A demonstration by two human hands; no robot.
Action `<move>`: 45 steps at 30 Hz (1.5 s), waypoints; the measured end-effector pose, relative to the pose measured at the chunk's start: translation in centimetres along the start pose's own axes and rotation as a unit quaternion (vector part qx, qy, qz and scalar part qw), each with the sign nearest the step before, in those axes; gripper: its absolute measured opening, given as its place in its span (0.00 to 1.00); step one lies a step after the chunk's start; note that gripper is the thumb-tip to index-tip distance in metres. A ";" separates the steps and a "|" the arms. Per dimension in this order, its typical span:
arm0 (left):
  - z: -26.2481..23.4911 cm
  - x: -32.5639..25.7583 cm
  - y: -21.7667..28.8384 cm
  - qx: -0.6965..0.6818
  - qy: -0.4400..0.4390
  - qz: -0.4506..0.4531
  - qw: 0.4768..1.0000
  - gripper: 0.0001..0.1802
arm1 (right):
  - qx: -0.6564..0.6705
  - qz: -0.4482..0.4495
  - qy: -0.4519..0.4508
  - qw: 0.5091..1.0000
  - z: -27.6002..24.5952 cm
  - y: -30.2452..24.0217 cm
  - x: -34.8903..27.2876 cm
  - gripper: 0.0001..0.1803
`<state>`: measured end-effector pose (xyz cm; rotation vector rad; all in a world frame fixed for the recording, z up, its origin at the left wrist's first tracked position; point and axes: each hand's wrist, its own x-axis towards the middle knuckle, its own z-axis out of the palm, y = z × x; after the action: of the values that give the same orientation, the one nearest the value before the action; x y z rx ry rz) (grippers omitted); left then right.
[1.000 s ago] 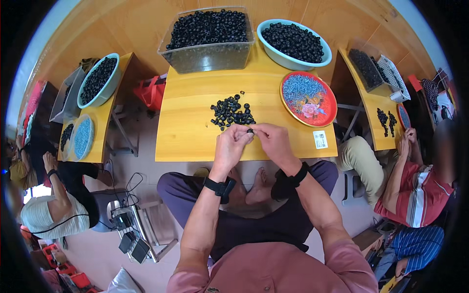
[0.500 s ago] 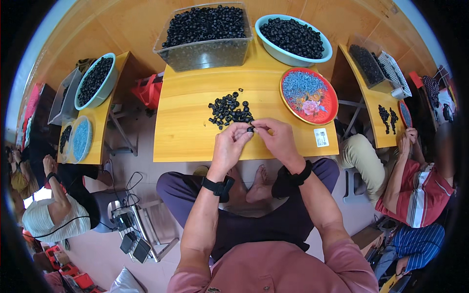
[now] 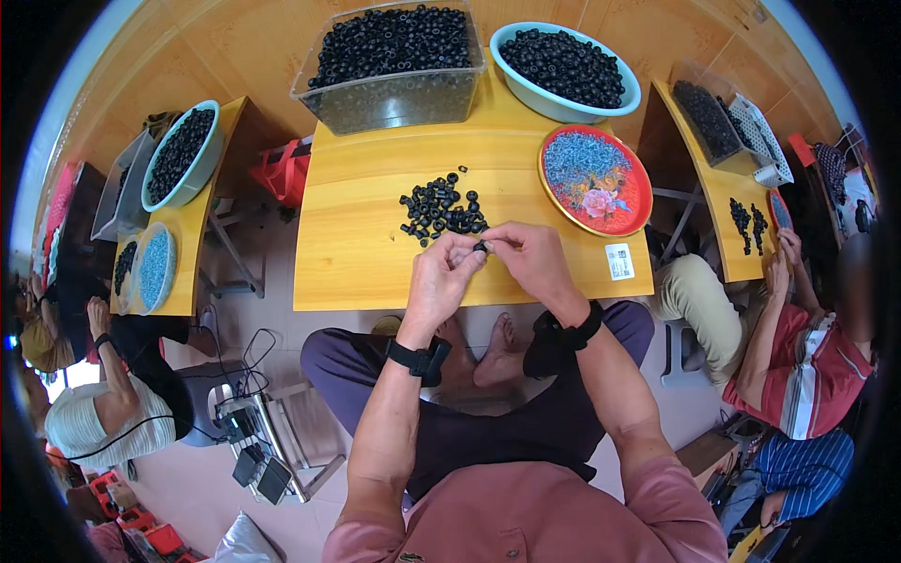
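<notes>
Nearest the camera, a person in a pink shirt reached both forearms forward, a black band on the left wrist. The hands met just over the near edge of a yellow table. The left hand pinched a small black piece between thumb and fingertips, closed down to its width. The right hand brought its thumb and forefinger together at the piece's side; whether they gripped it or only touched it could not be told, nor whether they held something tinier.

The piece looked light and fairly stiff, perhaps hard plastic or firm rubber, unlikely to break in a pinch. Its rounded, smooth-looking wall might roll or slip, so it seemed best taken by opposite sides of the rim, with any hole left uncovered.

Just beyond the fingertips lay a loose pile of similar pieces, some showing open centres. To the right sat a white label and, farther on, a red tray bearing small bluish bits. At the far edge stood a clear bin and a pale blue basin, both heaped with black pieces.
</notes>
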<state>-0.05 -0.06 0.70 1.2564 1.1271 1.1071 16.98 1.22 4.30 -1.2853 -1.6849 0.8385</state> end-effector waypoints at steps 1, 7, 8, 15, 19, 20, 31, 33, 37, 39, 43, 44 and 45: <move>0.0 0.1 0.0 -0.040 -0.003 -0.006 0.999 0.06 | -0.011 -0.001 -0.005 1.000 0.0 -0.1 0.0 0.08; -0.2 0.5 0.3 -0.068 -0.022 -0.031 0.997 0.06 | -0.007 -0.017 -0.019 1.000 -0.1 0.6 0.5 0.08; -0.2 0.5 0.3 -0.075 -0.023 -0.034 0.996 0.06 | -0.005 -0.018 -0.027 0.999 -0.1 0.7 0.6 0.08; -0.2 0.5 0.3 -0.075 -0.011 -0.037 0.996 0.06 | 0.025 -0.042 -0.015 0.999 0.6 1.1 -0.3 0.08; 0.0 0.3 0.1 -0.079 -0.010 -0.026 0.996 0.07 | 0.030 -0.044 0.026 0.998 1.0 0.9 -1.5 0.07; 0.2 0.3 0.2 -0.074 -0.008 -0.018 0.997 0.07 | 0.046 -0.047 0.039 0.997 1.1 1.0 -1.5 0.06; 0.1 -0.2 -0.3 -0.002 0.002 0.020 1.000 0.06 | -0.109 -0.183 0.019 0.977 0.3 -0.2 -0.8 0.06; 0.0 -0.2 -0.2 -0.055 0.003 0.019 0.998 0.05 | -0.127 -0.240 0.043 0.961 0.5 -0.1 -1.2 0.06; -0.2 -0.2 0.1 -0.034 -0.040 0.008 0.999 0.05 | 0.052 -0.037 0.035 0.997 0.4 1.6 -1.1 0.04; -0.2 -0.2 -0.2 -0.049 -0.045 0.018 0.998 0.06 | 0.115 0.034 0.025 0.992 0.4 2.0 -1.0 0.04; -0.1 -0.2 -0.8 -0.035 -0.001 0.019 0.999 0.07 | 0.100 0.017 0.007 0.995 0.5 1.3 -1.0 0.05; -0.1 -0.2 -0.9 -0.019 0.007 0.023 1.000 0.08 | 0.065 -0.005 0.017 0.998 0.5 1.0 -1.1 0.05; 0.0 -0.2 -0.7 -0.019 0.007 0.023 1.000 0.08 | 0.065 -0.005 0.017 0.998 0.5 0.9 -1.1 0.05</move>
<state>-0.12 -0.27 -0.01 1.2525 1.0883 1.1675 17.08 0.35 3.05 -1.1948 -1.5821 0.9018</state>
